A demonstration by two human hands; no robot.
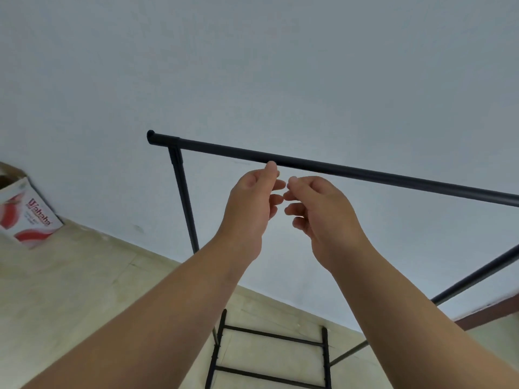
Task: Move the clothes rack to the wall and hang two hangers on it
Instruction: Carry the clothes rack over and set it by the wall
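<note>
Head view: both hands, left (250, 203) and right (317, 209), empty, loosely curled (rack (337, 168) cropped right).

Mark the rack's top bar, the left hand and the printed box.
top bar (351, 169), head view, mid-span of the black tube.
left hand (250, 203), head view, back of the hand.
printed box (28, 217), head view, its red-and-white printed side.

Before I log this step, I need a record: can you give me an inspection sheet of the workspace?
Surface: pale floor, bare where visible.
Job's things: black clothes rack beside the wall; no hangers on its top bar.
Clutter: printed carton at the wall, left.
Grippers: left hand and right hand empty, fingers loosely curled, just below the bar.
Cables: nothing seen.
Surroundings: brown trim at right.
</note>
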